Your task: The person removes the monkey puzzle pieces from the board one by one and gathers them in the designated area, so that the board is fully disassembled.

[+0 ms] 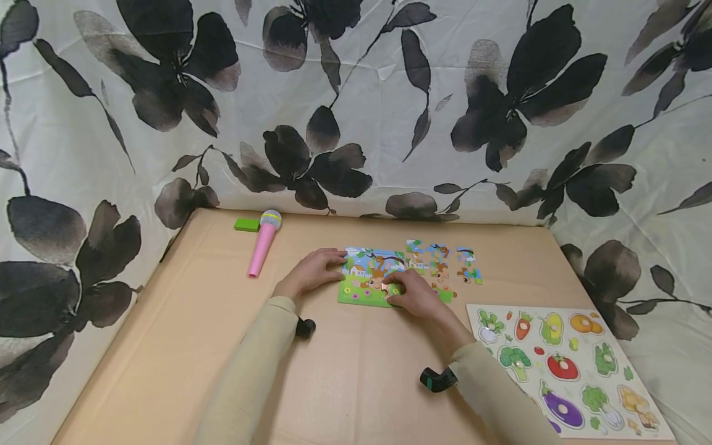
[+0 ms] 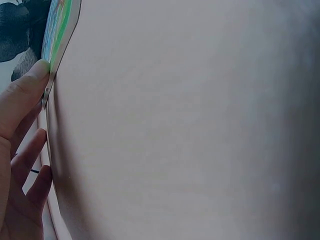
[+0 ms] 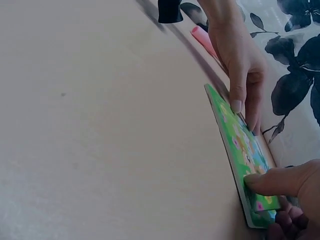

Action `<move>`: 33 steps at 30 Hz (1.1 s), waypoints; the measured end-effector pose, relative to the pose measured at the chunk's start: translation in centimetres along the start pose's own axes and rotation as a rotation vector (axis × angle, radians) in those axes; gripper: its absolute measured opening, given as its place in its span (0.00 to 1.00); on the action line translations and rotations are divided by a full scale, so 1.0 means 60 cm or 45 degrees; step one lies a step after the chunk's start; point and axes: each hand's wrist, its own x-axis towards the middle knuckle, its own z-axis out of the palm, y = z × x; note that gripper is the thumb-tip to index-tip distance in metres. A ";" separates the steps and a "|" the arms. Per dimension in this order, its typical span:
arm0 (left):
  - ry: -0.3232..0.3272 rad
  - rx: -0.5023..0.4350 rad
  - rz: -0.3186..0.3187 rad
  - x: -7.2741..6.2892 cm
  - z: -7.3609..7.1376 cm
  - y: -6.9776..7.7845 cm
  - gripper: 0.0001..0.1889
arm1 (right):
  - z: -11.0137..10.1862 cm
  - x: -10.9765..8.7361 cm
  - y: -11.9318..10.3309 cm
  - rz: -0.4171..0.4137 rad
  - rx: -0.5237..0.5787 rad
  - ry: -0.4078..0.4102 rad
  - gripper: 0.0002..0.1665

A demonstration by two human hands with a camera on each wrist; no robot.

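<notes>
A monkey jigsaw puzzle (image 1: 361, 295) in a flat, green-edged board lies between my hands. My left hand (image 1: 316, 270) rests at the board's left side, the thumb touching its edge and the other fingers extended, as the left wrist view also shows. Over the lower middle of the picture, my right hand (image 1: 417, 295) pinches a small puzzle piece (image 1: 385, 287) between thumb and fingertips, low against the board. In the right wrist view the right thumb (image 3: 272, 181) lies on the puzzle's green face; the fingers beyond are partly hidden. Several loose puzzle pieces (image 1: 439, 252) lie beyond the right hand.
A pink toy microphone (image 1: 263, 246) and a green block (image 1: 247, 224) lie at the back left. A white vegetable picture board (image 1: 589, 334) takes up the front right, partly under the right sleeve. A floral curtain (image 1: 384, 99) hangs behind the table (image 1: 167, 346).
</notes>
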 end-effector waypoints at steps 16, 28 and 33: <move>-0.009 -0.001 -0.012 0.002 0.002 -0.003 0.25 | 0.012 -0.011 0.003 0.043 0.064 0.069 0.23; -0.009 0.005 -0.008 0.003 0.001 -0.003 0.25 | 0.014 -0.010 0.006 0.024 0.058 0.098 0.23; -0.010 0.005 -0.005 0.003 0.001 -0.004 0.26 | 0.014 -0.010 0.006 -0.014 0.064 0.120 0.21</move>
